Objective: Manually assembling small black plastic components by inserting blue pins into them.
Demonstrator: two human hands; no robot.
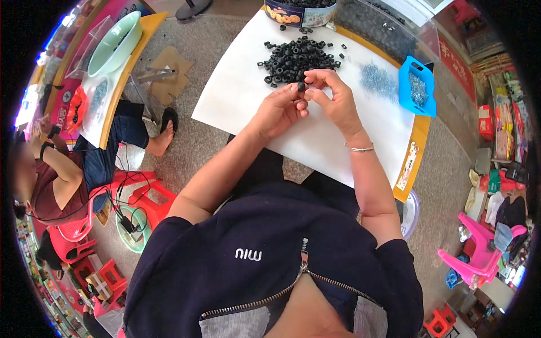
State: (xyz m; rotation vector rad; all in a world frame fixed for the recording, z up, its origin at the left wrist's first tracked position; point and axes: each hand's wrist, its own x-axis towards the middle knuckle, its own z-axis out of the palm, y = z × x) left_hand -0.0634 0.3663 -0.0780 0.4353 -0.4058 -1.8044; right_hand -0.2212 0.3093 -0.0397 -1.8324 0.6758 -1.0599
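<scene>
My left hand (280, 108) pinches a small round black plastic piece (301, 87) between thumb and fingers, over the white-covered table. Close against it, my right hand (336, 100) has its thumb and index finger bent together at the piece. Whatever those right fingertips hold is too small to make out. Just beyond both hands lies a heap of similar black plastic pieces (294, 59), with several loose ones around it. To the right, tiny shiny bluish pieces (378, 80) are spread on the white sheet. More of them fill a bright blue plastic basket (404, 89).
A round tub (290, 17) and a clear bin of dark pieces (369, 25) stand at the table's far side. At left, another person (62, 180) sits by a second table with a pale green basin (115, 45). Red stools (149, 200) and a pink stool (479, 253) flank me.
</scene>
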